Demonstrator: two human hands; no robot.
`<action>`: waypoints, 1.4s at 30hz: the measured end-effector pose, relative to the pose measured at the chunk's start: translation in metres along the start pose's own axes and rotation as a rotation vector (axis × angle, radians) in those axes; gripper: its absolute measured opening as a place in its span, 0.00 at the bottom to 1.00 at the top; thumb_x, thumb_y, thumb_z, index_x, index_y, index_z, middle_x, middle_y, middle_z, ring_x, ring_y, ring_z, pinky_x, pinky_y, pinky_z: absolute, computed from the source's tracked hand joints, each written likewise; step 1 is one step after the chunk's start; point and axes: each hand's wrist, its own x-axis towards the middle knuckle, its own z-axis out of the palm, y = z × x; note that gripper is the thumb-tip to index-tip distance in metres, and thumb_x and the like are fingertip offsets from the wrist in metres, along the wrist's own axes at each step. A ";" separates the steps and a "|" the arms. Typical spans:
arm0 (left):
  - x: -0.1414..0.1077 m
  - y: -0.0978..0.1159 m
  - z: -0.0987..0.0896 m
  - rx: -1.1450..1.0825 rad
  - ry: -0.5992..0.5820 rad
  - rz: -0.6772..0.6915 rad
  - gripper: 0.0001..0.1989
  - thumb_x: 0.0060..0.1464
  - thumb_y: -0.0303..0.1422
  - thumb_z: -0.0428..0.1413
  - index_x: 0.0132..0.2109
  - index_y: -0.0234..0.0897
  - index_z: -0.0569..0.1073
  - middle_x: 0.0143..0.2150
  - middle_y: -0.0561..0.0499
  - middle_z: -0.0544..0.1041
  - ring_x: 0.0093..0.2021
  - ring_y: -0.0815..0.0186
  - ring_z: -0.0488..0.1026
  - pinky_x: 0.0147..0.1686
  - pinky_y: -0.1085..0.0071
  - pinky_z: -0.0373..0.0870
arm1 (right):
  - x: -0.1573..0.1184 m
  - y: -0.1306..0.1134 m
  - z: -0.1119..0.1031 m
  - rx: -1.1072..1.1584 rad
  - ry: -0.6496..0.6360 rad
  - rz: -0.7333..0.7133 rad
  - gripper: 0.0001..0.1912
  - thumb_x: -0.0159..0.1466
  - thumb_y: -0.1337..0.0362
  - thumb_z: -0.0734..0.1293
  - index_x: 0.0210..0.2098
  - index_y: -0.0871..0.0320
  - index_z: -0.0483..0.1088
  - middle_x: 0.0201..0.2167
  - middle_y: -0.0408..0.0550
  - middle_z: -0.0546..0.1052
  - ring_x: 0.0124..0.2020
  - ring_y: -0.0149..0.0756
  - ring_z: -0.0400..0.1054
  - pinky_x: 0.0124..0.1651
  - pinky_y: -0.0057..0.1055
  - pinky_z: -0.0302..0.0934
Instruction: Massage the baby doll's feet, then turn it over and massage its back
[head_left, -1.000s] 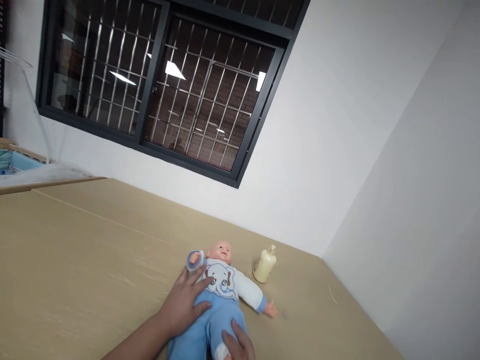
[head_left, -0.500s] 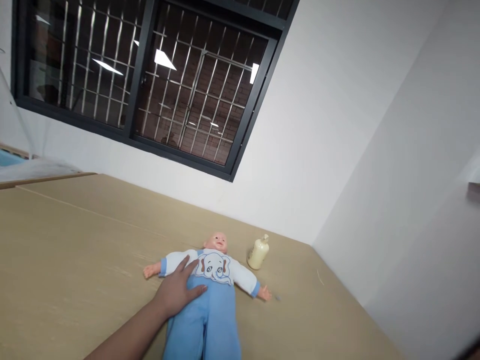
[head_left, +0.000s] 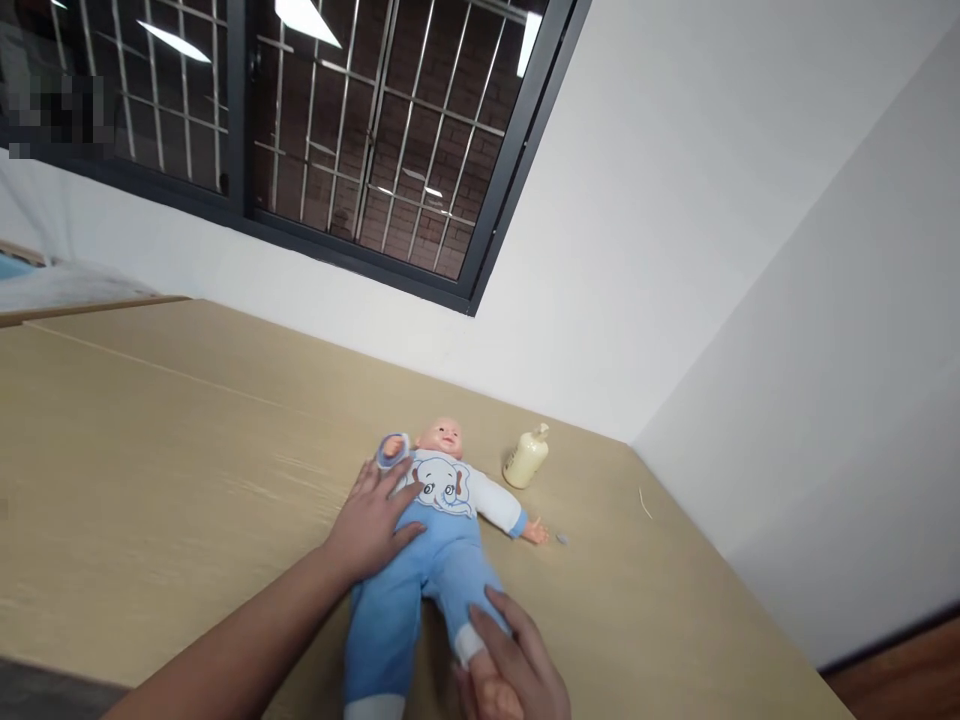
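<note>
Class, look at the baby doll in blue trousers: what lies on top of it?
The left hand lies flat on the baby doll's side; the right hand wraps its foot, hiding it partly.

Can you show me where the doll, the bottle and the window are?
doll (head_left: 439, 490), head view, on the elephant on its chest.
bottle (head_left: 525, 461), head view, on its cream body.
window (head_left: 375, 140), head view, on the bars.

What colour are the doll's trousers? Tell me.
Light blue, seen in the head view: the doll's trousers, below a white top with an elephant print.
</note>
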 end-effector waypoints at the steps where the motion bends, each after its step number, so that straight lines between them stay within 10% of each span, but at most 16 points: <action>1: 0.000 -0.001 0.000 -0.016 -0.025 0.053 0.25 0.60 0.44 0.58 0.63 0.50 0.72 0.73 0.47 0.57 0.70 0.43 0.56 0.70 0.41 0.46 | 0.009 0.004 0.003 0.003 -0.017 -0.020 0.19 0.64 0.59 0.69 0.55 0.50 0.75 0.57 0.49 0.75 0.49 0.40 0.78 0.48 0.24 0.75; 18: 0.004 -0.012 0.007 -0.112 -0.093 0.156 0.25 0.64 0.39 0.53 0.67 0.50 0.67 0.72 0.50 0.60 0.72 0.50 0.54 0.71 0.46 0.46 | 0.069 -0.002 0.049 0.224 -0.196 0.261 0.23 0.64 0.59 0.67 0.59 0.53 0.72 0.61 0.50 0.72 0.58 0.42 0.72 0.60 0.34 0.69; 25: 0.002 -0.013 0.005 -0.182 -0.110 -0.228 0.41 0.56 0.54 0.58 0.72 0.49 0.58 0.77 0.44 0.38 0.66 0.40 0.64 0.62 0.51 0.64 | 0.027 -0.019 0.022 0.162 -0.073 0.173 0.22 0.65 0.63 0.66 0.58 0.54 0.71 0.62 0.53 0.70 0.58 0.42 0.72 0.59 0.35 0.70; 33: -0.001 -0.007 0.003 -0.255 -0.125 -0.248 0.40 0.59 0.53 0.53 0.71 0.39 0.58 0.73 0.40 0.56 0.71 0.49 0.57 0.67 0.55 0.59 | -0.057 -0.032 -0.007 -0.002 -0.134 0.140 0.23 0.64 0.62 0.68 0.59 0.49 0.71 0.59 0.54 0.70 0.49 0.42 0.76 0.44 0.31 0.76; 42: -0.004 0.001 -0.001 -0.225 -0.025 -0.257 0.30 0.59 0.50 0.54 0.64 0.42 0.70 0.64 0.46 0.70 0.65 0.51 0.66 0.66 0.58 0.61 | -0.054 -0.042 -0.006 -0.024 -0.191 0.127 0.21 0.60 0.55 0.75 0.53 0.39 0.75 0.63 0.47 0.68 0.60 0.54 0.68 0.55 0.49 0.72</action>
